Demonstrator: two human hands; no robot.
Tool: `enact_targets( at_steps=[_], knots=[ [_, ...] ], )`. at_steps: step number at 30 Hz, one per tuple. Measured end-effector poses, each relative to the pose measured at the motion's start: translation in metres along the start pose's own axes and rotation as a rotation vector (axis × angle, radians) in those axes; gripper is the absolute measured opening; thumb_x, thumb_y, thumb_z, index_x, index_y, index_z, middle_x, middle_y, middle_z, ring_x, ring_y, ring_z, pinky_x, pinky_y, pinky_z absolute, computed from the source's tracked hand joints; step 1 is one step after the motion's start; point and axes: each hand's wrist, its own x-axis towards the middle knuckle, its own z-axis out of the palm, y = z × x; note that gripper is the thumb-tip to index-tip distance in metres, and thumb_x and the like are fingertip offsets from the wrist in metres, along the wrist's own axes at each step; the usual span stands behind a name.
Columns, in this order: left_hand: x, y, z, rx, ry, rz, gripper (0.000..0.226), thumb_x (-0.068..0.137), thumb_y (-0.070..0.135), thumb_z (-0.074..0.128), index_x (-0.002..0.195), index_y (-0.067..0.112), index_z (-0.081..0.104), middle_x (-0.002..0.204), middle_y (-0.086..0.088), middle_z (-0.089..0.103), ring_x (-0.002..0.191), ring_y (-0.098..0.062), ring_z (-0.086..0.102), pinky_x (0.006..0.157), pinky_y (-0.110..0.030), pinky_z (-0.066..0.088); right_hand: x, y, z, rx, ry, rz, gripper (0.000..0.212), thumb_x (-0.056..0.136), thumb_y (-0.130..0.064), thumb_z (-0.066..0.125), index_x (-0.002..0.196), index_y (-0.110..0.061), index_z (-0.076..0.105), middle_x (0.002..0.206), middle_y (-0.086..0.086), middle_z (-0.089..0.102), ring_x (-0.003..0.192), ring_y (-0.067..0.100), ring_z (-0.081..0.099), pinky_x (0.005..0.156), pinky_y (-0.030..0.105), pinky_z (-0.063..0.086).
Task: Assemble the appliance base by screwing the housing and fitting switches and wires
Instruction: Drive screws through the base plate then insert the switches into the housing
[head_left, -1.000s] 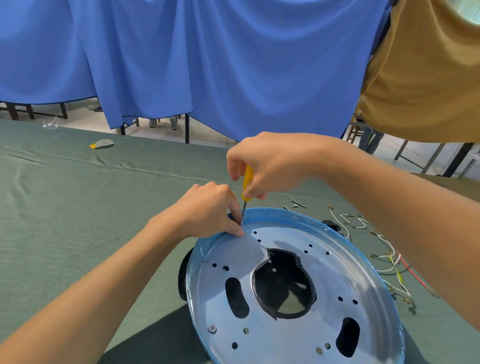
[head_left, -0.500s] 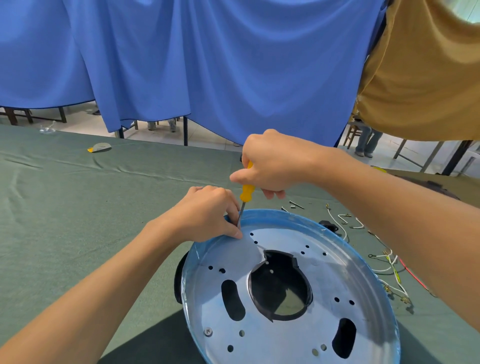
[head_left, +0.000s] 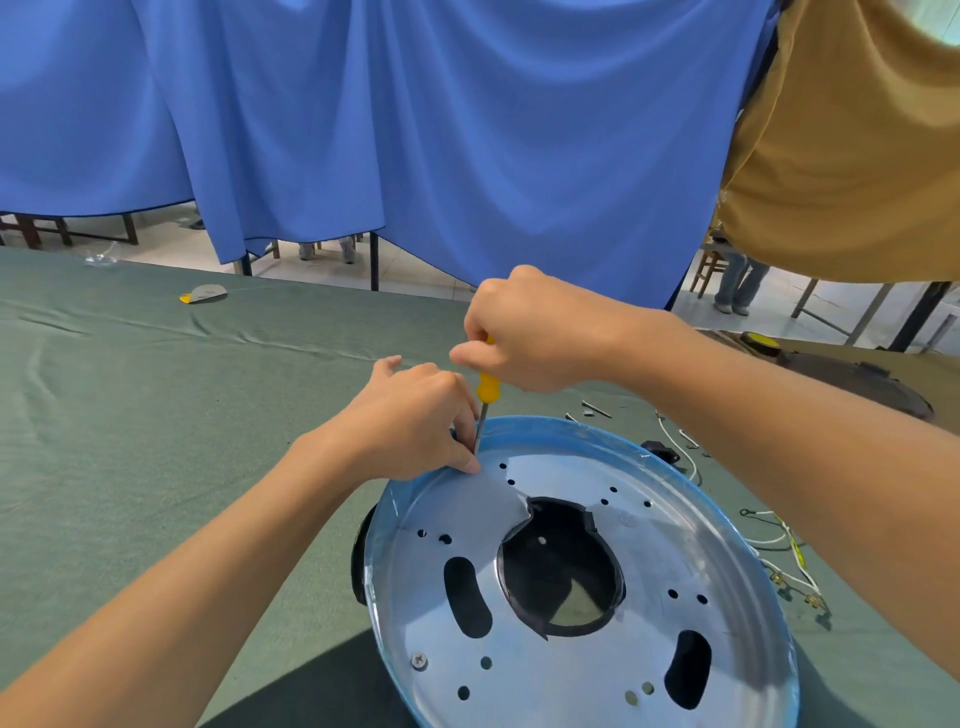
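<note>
Wrinkled green cloth covers the tabletop (head_left: 130, 441), with blue curtains (head_left: 415, 130) hanging beyond its far edge. The round, shiny metal housing (head_left: 675, 545), blue-rimmed and punched with holes, lies open side up at the near edge. My right hand (head_left: 535, 332) grips the yellow-handled screwdriver (head_left: 487, 387), nearly upright, tip down at the housing's far-left rim, where my left hand (head_left: 410, 421) pinches its thin steel shaft.

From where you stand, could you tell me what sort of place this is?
Probably an assembly workshop: a long table under green cloth, blue curtains as dividers, and loose wires beside a metal appliance base.
</note>
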Motion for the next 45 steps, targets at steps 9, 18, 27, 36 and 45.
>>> enact_targets(
  at_steps=[9, 18, 27, 36, 45],
  knots=[
    [0.001, -0.001, 0.003, -0.034, -0.052, 0.037, 0.010, 0.084, 0.033, 0.074, 0.078, 0.027, 0.069, 0.106, 0.023, 0.051, 0.106, -0.007, 0.045, 0.114, -0.051, 0.021, -0.007, -0.001, -0.019, 0.103, -0.100, -0.049, 0.009, 0.083, -0.024, 0.073, 0.081, -0.022, 0.065, 0.065, -0.006, 0.061, 0.053, 0.006, 0.066, 0.051, 0.023, 0.048],
    [0.001, -0.004, 0.006, -0.078, -0.047, 0.065, 0.003, 0.084, 0.029, 0.073, 0.083, 0.026, 0.074, 0.099, 0.021, 0.055, 0.095, -0.004, 0.042, 0.111, -0.050, 0.023, 0.004, -0.002, 0.001, -0.009, -0.024, 0.065, 0.047, 0.097, -0.039, 0.051, 0.058, -0.012, 0.043, 0.049, 0.005, 0.049, 0.057, 0.027, 0.057, 0.047, 0.028, 0.034],
    [-0.001, -0.003, 0.003, -0.343, 0.030, -0.005, 0.021, 0.074, 0.036, 0.083, 0.063, 0.023, 0.071, 0.082, 0.020, 0.063, 0.102, -0.019, 0.057, 0.093, -0.043, 0.043, -0.001, -0.001, -0.009, -0.042, -0.167, 0.040, 0.044, 0.090, -0.057, 0.054, 0.094, -0.015, 0.064, 0.081, 0.000, 0.065, 0.081, 0.016, 0.061, 0.056, 0.029, 0.045],
    [0.000, -0.009, 0.005, -0.426, -0.031, 0.058, 0.007, 0.079, 0.026, 0.080, 0.075, 0.020, 0.080, 0.090, 0.019, 0.063, 0.097, -0.006, 0.057, 0.093, -0.041, 0.044, 0.002, 0.001, -0.012, 0.042, -0.088, -0.002, 0.030, 0.088, -0.038, 0.064, 0.072, -0.012, 0.064, 0.045, -0.002, 0.062, 0.040, 0.006, 0.060, 0.048, 0.022, 0.046],
    [0.001, -0.014, 0.006, -0.508, -0.033, 0.067, 0.011, 0.078, 0.021, 0.082, 0.071, 0.030, 0.078, 0.097, 0.019, 0.062, 0.101, -0.001, 0.058, 0.093, -0.025, 0.041, 0.001, 0.002, -0.017, 0.099, -0.081, -0.043, 0.014, 0.085, -0.035, 0.069, 0.082, -0.023, 0.064, 0.073, -0.011, 0.065, 0.063, 0.003, 0.061, 0.055, 0.024, 0.047]
  ],
)
